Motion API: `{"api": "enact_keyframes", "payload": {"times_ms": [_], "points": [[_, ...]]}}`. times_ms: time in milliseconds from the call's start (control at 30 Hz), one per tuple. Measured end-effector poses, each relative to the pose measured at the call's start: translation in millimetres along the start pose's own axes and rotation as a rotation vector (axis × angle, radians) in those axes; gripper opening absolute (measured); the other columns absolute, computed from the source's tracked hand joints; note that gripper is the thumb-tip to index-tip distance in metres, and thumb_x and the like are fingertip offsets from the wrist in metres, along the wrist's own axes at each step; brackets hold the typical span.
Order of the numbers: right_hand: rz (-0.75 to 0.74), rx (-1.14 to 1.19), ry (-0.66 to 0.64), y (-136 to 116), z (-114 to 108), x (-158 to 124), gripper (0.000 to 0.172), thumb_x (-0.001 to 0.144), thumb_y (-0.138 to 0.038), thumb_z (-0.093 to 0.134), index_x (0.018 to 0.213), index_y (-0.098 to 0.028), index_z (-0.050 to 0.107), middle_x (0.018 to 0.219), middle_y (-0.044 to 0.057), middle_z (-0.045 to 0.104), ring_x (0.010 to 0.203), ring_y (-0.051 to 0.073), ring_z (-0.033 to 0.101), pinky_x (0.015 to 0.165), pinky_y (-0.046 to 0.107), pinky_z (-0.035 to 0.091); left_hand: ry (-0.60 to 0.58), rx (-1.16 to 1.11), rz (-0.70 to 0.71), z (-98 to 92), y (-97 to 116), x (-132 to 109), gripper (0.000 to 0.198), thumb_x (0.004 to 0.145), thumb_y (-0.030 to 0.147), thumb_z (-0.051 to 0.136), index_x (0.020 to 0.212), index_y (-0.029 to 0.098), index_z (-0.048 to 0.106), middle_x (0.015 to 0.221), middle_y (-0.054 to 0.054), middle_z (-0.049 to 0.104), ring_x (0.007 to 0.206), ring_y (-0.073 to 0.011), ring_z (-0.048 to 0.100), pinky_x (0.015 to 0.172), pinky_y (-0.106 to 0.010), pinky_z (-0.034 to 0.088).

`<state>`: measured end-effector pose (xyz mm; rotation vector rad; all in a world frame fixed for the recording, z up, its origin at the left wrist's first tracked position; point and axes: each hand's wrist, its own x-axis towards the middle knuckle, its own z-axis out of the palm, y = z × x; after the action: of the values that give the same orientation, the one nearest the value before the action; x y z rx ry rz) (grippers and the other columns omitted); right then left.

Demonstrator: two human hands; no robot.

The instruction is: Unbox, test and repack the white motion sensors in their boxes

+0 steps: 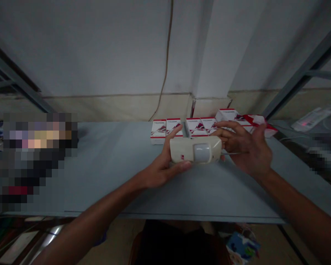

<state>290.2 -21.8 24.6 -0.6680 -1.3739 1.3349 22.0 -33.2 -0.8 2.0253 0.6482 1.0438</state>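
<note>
**Cream motion sensor [195, 150] cradled in your left hand [165, 163]**

Your left fingers and thumb wrap the sensor, its frosted lens [202, 152] facing you, above a grey table [105, 165]. Your right hand [245, 147] stays separate, its fingers curled at the sensor's right end; you cannot tell whether they grip it. A thin metal rod [231, 153] shows beneath them. Beyond, red-and-white boxes [168, 130] stand in a row before a white wall [99, 55].
</note>
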Motion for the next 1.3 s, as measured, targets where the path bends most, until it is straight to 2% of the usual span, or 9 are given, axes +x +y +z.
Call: {"api": "enact_keyframes", "payload": {"times_ms": [133,300,433,567,700,800,1000,1167,1300], "points": [[0.037,0.002,-0.038,11,17,-9,0.075,0.092,-0.087,0.037,0.130,-0.031,0.071,0.103,0.009,0.076,0.090,0.028,0.072,0.076,0.040,0.060,-0.144,0.178,0.087,13.0,2,-4,0.090,0.104,0.052,0.055,0.168,0.036,-0.007,0.171,-0.015,0.027,0.152,-0.0344,0.044,0.126,-0.059,0.042],[0.035,0.036,-0.057,20,35,-20,0.076,0.093,-0.086,0.032,0.141,-0.036,0.063,0.118,0.009,0.074,0.102,0.029,0.073,0.086,0.043,0.062,-0.241,0.219,0.143,21.4,1,-5,0.078,0.104,0.056,0.052,0.167,0.031,0.012,0.176,-0.016,0.020,0.161,-0.0376,0.030,0.129,-0.062,0.035],[-0.040,0.030,-0.013,20,37,-26,0.076,0.086,-0.088,0.051,0.147,-0.042,0.057,0.120,0.007,0.071,0.087,0.026,0.071,0.063,0.038,0.063,-0.026,0.089,0.065,20.3,3,-5,0.074,0.105,0.059,0.050,0.165,0.030,0.018,0.157,-0.016,0.050,0.141,-0.0333,0.056,0.117,-0.054,0.050],[-0.130,-0.182,0.084,22,30,-27,0.063,0.083,-0.050,0.084,0.140,-0.043,0.060,0.120,0.006,0.070,0.069,0.019,0.064,0.042,0.030,0.055,0.112,0.228,0.092,16.8,-6,0,0.070,0.103,0.060,0.054,0.162,0.030,0.031,0.153,-0.015,0.054,0.137,-0.0341,0.055,0.114,-0.053,0.049],[-0.188,-0.297,0.272,19,17,-14,0.036,0.085,-0.041,0.082,0.119,-0.035,0.072,0.102,0.005,0.072,0.061,0.018,0.063,0.036,0.030,0.050,0.061,0.568,0.170,10.7,-21,6,0.079,0.100,0.068,0.053,0.161,0.022,0.033,0.149,-0.019,0.053,0.136,-0.0369,0.049,0.116,-0.059,0.046],[-0.165,-0.283,0.376,13,1,0,0.028,0.088,-0.042,0.079,0.112,-0.030,0.073,0.083,0.002,0.069,0.047,0.015,0.060,0.030,0.029,0.042,-0.053,0.816,0.123,7.0,-29,7,0.068,0.102,0.056,0.056,0.157,0.020,0.039,0.151,-0.020,0.051,0.142,-0.0381,0.044,0.116,-0.062,0.046],[-0.099,-0.457,0.476,11,-32,16,0.025,0.085,-0.042,0.081,0.103,-0.026,0.075,0.072,0.000,0.069,0.038,0.015,0.058,0.027,0.026,0.035,-0.248,0.898,0.000,6.2,-32,2,0.055,0.107,0.043,0.052,0.157,0.023,0.040,0.158,-0.018,0.047,0.143,-0.0350,0.050,0.118,-0.060,0.046],[-0.065,-0.625,0.483,16,-42,19,0.032,0.080,-0.046,0.086,0.102,-0.026,0.076,0.074,0.001,0.071,0.037,0.015,0.058,0.029,0.027,0.041,-0.179,0.815,-0.024,4.2,-29,2,0.059,0.107,0.044,0.051,0.160,0.024,0.035,0.157,-0.018,0.049,0.144,-0.0350,0.051,0.119,-0.060,0.045],[0.004,-0.461,0.415,14,-43,19,0.025,0.080,-0.041,0.084,0.099,-0.026,0.077,0.068,-0.001,0.070,0.037,0.014,0.056,0.027,0.025,0.038,-0.039,0.746,0.071,-0.4,-28,4,0.063,0.105,0.043,0.056,0.160,0.023,0.034,0.158,-0.020,0.046,0.146,-0.0356,0.048,0.119,-0.059,0.045]]}}
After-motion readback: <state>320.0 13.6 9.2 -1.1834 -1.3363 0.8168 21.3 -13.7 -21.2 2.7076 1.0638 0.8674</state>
